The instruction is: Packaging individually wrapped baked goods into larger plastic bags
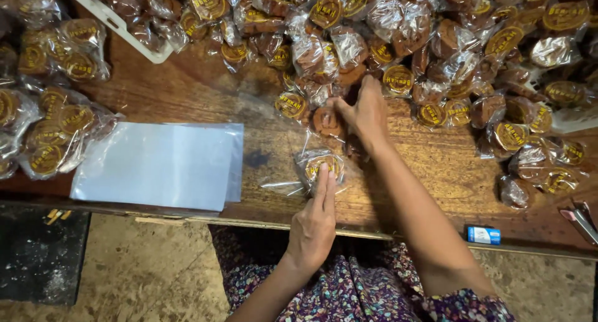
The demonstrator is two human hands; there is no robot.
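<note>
My left hand [313, 225] pins a wrapped cake [320, 165] in the open bag [299, 172], right hand [364, 113] pinching another cake [326, 120] off the heap [436, 54] — few bundles [53, 138] done, loads left, empty bags [159, 166] waiting.

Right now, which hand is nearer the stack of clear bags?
Left. The left hand rests on a wrapped cookie packet just right of the clear bags; the right hand reaches farther off, into the cookie pile.
</note>
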